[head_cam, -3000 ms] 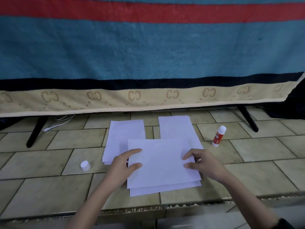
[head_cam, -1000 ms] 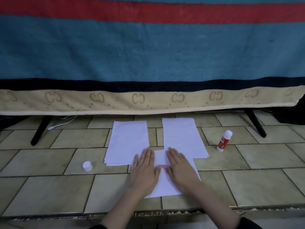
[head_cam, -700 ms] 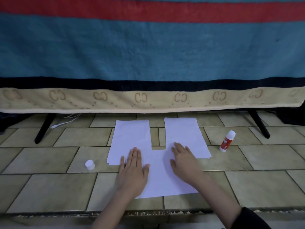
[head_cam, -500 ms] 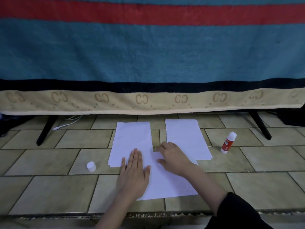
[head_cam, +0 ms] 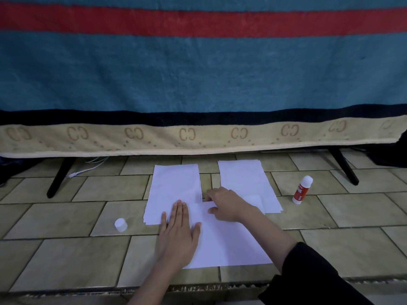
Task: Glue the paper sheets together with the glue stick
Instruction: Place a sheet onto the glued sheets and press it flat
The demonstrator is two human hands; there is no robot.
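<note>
Paper sheets [head_cam: 226, 243] lie on the tiled floor [head_cam: 66, 260] under my hands: left hand [head_cam: 178, 236] flat with fingers straight, pressing; right hand [head_cam: 226, 205] curled, fingertips on the top edge. I see the glue stick [head_cam: 302, 190] upright at right, its cap [head_cam: 121, 224] left.

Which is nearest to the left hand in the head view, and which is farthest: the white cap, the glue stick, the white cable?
From the left hand:
1. White cap, just to its left.
2. Glue stick, standing far right.
3. White cable, far back left under the blanket edge.
</note>
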